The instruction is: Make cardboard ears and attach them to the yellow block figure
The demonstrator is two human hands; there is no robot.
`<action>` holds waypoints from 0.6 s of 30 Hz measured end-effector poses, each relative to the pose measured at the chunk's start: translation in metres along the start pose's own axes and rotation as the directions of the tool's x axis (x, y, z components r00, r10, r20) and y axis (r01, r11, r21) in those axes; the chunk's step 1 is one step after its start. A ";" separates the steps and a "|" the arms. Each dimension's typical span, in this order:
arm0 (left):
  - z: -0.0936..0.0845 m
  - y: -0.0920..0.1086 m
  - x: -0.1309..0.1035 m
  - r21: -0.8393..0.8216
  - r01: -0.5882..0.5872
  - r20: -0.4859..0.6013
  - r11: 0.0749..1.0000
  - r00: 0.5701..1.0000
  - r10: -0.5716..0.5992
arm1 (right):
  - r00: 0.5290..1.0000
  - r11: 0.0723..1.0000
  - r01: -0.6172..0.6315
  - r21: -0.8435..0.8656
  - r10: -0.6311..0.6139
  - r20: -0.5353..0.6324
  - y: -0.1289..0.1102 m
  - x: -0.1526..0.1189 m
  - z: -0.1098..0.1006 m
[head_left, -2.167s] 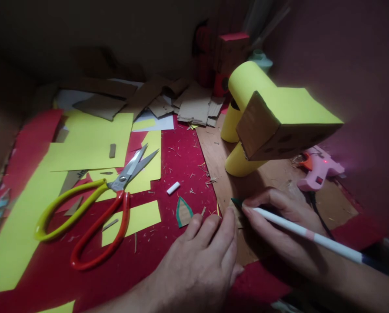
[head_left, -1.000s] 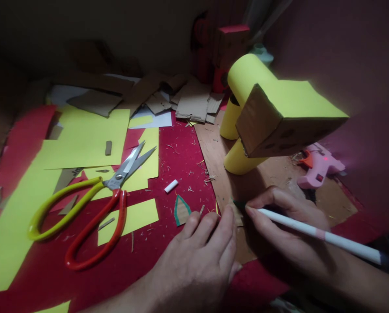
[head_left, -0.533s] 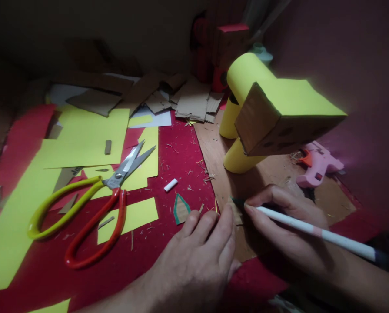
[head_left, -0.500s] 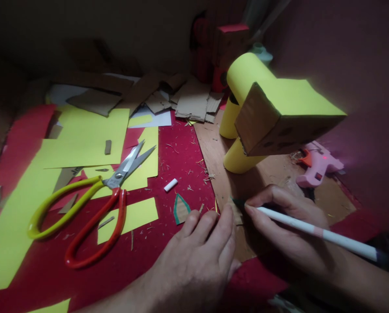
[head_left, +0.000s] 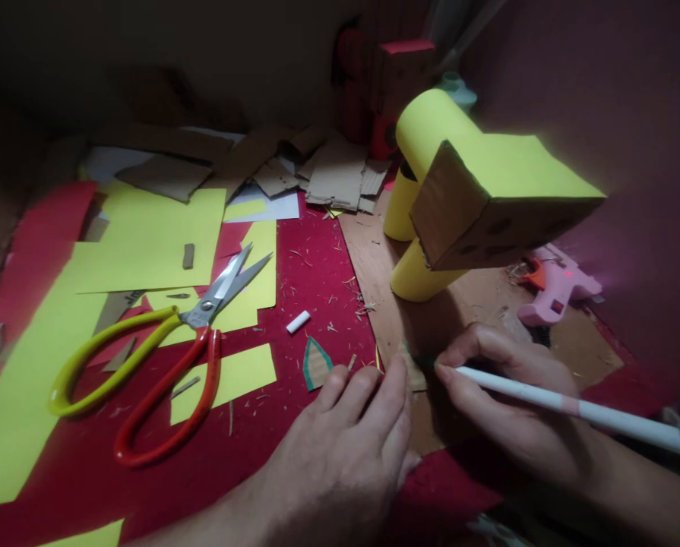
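Note:
My right hand [head_left: 504, 387] pinches a white pen [head_left: 545, 393], its tip at a small cardboard piece [head_left: 415, 373] on the brown board. My left hand [head_left: 351, 433] lies palm down, its fingertips pressing the left side of that piece and hiding part of it. Just left of my left fingers is a pointed cardboard piece [head_left: 317, 365] with a green edge. Beyond my right hand stands a figure of yellow tubes with a box [head_left: 453, 205] that has a yellow top.
Scissors [head_left: 206, 308] with yellow and red handles lie partly open on the left, among yellow sheets [head_left: 157, 235]. A white stub [head_left: 298, 322] is near the middle. Cardboard scraps [head_left: 336, 175] pile up behind; a pink glue gun [head_left: 556, 292] is at the right.
My right hand and the pen have shifted slightly to the right along the small cardboard piece. My left hand stays in place.

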State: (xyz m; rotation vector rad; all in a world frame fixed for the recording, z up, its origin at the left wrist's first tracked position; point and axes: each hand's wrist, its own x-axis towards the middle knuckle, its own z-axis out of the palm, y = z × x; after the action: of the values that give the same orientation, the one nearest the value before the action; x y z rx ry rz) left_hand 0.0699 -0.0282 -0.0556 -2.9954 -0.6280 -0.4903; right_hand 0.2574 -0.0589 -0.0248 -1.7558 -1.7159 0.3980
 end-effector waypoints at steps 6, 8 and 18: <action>0.001 0.000 0.000 0.007 0.006 0.002 1.000 1.000 -0.006 | 1.000 1.000 -0.021 0.010 0.021 0.013 0.000 0.001 -0.001; 0.000 0.000 0.000 0.008 0.007 0.001 1.000 1.000 -0.007 | 1.000 1.000 -0.026 0.006 0.026 0.002 -0.001 0.001 0.000; 0.001 0.000 0.000 -0.012 0.003 0.002 1.000 1.000 -0.003 | 1.000 1.000 0.001 0.003 -0.001 -0.005 -0.001 0.003 0.001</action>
State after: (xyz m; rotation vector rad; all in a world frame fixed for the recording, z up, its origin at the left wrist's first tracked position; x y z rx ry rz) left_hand 0.0706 -0.0282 -0.0563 -3.0070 -0.6328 -0.4930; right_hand 0.2563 -0.0561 -0.0244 -1.7526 -1.7117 0.3960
